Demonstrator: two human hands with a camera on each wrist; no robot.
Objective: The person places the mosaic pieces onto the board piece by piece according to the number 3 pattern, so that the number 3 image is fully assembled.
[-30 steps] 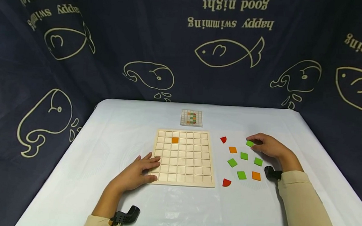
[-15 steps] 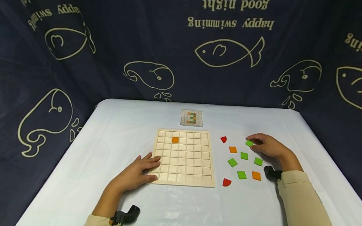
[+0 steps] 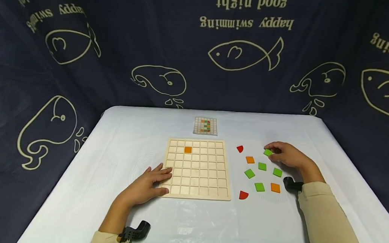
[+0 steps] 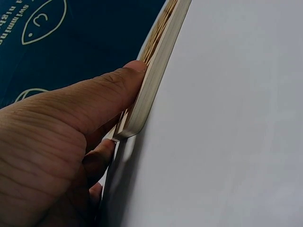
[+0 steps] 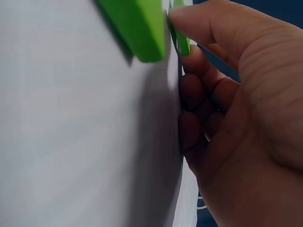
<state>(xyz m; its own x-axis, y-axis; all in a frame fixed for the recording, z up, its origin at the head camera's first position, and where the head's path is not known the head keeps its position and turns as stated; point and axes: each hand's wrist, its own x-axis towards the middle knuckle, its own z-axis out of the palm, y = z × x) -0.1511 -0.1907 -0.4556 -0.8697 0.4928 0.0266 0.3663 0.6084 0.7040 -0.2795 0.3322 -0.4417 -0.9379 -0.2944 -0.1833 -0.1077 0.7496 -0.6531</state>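
While the left hand (image 3: pixel 147 184) lay flat on the board (image 3: pixel 196 168), the right hand (image 3: pixel 285 155) pinched a green tile (image 3: pixel 268 152).
It looked light, stiff, smooth; best gripped by its edges.

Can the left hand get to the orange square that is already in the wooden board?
Probably yes. The left hand rests on the wooden board's near left corner, and only empty cells lie between it and the orange square.

Beige long sleeves (image 3: pixel 329 225); black wrist straps (image 3: pixel 134 233) carry small cameras
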